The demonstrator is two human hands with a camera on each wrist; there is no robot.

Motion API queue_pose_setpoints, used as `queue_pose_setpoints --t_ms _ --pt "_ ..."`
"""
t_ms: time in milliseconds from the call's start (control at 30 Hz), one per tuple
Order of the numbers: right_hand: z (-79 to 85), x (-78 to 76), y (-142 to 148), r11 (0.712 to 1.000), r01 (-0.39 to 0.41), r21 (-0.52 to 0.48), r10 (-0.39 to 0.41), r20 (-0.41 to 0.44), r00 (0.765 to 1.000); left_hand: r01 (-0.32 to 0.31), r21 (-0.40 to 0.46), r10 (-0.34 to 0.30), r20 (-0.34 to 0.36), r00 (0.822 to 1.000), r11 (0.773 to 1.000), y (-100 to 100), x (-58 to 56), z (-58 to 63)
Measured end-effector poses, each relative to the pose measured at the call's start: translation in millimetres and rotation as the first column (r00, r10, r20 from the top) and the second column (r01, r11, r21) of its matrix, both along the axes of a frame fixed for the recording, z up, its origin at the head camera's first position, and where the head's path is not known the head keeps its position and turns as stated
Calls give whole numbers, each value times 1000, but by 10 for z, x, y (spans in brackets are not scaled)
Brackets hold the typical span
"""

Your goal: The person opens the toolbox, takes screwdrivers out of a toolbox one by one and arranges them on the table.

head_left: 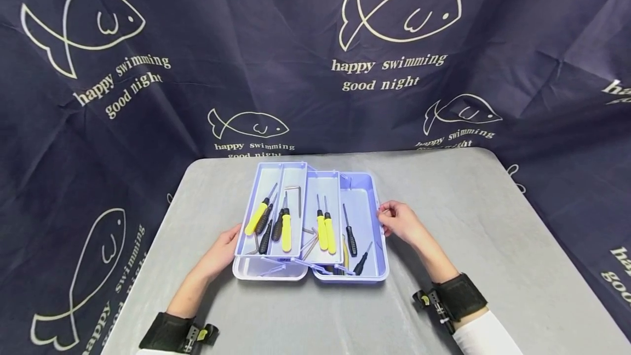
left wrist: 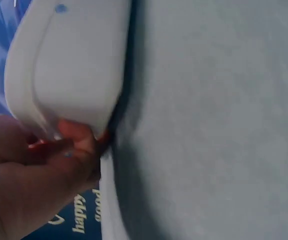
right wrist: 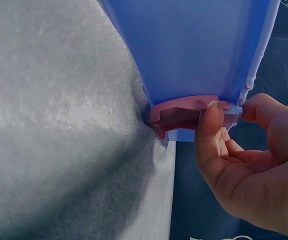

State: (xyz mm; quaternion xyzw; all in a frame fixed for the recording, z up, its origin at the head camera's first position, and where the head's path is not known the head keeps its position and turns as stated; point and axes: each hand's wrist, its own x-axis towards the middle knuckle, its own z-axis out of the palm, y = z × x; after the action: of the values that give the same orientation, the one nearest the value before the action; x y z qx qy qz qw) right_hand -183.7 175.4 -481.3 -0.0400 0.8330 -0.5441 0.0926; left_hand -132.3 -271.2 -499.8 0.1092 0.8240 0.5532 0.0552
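Observation:
A lilac toolbox [head_left: 365, 212] stands unfolded on the table, its two cantilever trays swung out to the left. My left hand [head_left: 222, 251] is at the box's left side, and in the left wrist view its curled fingers [left wrist: 79, 135] grip the edge of the whitish lid [left wrist: 79, 65]. At the right wall, my right hand [right wrist: 249, 155] pinches a pink latch [right wrist: 184, 103] between thumb and fingers. Yellow-handled screwdrivers [head_left: 286, 234], black-handled screwdrivers [head_left: 351, 240] and L-shaped hex keys [head_left: 299, 201] lie in the trays and the base.
The box sits on a grey cloth-covered table [head_left: 453, 196]. Behind it hangs a dark blue curtain [head_left: 315, 86] printed with fish and lettering. Black straps with cameras [head_left: 458, 295] are on both wrists.

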Motion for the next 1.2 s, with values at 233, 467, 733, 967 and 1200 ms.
queue_pose_setpoints --t_ms 233,467,733,967,1200 --pt "6 11 -1 1000 2 12 -2 3 1000 -46 -6 45 -40 998 999 34 3 -38" --pt "43 -10 -79 999 6 47 -5 -30 1000 -252 -91 250 -41 967 963 10 109 90" --pt "189 -43 -64 979 -11 205 22 -50 998 -332 100 337 -44 940 938 114 269 377" --pt "768 -85 -366 884 11 468 144 -295 945 -287 103 288 -2 958 952 214 461 483" --pt "1390 -91 -1172 835 -215 507 418 -328 847 -291 126 291 17 956 948 271 475 470"
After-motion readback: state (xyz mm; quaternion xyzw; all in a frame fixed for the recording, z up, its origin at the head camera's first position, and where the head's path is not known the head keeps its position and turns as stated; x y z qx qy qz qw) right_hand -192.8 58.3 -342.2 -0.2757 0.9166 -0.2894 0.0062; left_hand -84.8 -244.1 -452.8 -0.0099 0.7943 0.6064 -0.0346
